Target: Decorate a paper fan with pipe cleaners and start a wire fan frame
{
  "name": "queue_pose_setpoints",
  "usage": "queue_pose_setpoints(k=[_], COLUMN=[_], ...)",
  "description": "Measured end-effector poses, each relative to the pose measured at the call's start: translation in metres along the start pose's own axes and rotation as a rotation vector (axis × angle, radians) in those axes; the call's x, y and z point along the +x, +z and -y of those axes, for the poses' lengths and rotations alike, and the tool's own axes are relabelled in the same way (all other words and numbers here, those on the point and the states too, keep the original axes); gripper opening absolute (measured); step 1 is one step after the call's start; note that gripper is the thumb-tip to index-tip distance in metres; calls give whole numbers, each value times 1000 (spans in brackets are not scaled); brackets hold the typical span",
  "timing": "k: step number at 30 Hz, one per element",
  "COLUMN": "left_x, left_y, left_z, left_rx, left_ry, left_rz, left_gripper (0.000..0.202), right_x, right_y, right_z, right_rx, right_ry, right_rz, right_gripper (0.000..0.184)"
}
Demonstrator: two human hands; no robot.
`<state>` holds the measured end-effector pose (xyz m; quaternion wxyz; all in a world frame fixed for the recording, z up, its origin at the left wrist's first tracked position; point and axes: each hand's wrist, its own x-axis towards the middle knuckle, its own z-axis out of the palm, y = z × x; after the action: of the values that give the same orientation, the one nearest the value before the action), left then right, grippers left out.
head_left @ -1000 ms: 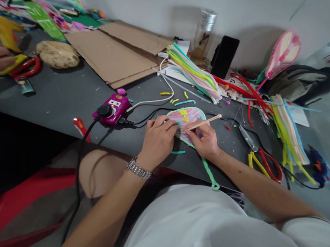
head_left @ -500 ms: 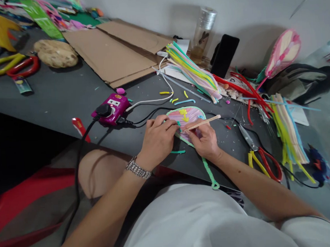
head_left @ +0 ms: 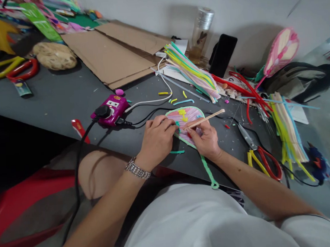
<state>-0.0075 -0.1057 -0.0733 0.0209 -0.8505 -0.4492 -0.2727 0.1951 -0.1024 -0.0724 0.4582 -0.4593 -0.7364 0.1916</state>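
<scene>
A fan-shaped pipe-cleaner craft, lilac and pink with a pale green rim and a yellow figure, lies at the table's front edge. Its twisted green handle ends in a loop toward me. My left hand is closed over the fan's left side, fingertips at a small dark green piece; its thumb is hidden. Pinched in my right hand is a thin wooden stick, its lower tip by the green piece. Something small and red shows beneath the right fingers.
A purple power strip with cords sits left of the fan. Scissors lie right. Pipe-cleaner bundles, cardboard, a glass bottle and a phone stand or lie behind. A glue gun is far right.
The wooden stick's upper end has tilted slightly up and to the right. Both hands stay at almost the same place on the fan.
</scene>
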Motion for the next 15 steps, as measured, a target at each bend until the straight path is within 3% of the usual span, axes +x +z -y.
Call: queue_pose_setpoints(k=[5, 11, 15], left_x=[0, 2, 1], left_y=[1, -1, -1], left_z=[0, -1, -1], left_rx=[-14, -25, -32], left_ry=[-3, -8, -17], left_rz=[-8, 7, 12], left_gripper=[27, 24, 26], right_x=[0, 2, 2], right_y=[1, -1, 3], right_z=[-3, -4, -5], right_rx=[-32, 25, 62], right_ry=[-41, 76, 46], right_rz=[35, -53, -9], right_gripper=[10, 12, 13])
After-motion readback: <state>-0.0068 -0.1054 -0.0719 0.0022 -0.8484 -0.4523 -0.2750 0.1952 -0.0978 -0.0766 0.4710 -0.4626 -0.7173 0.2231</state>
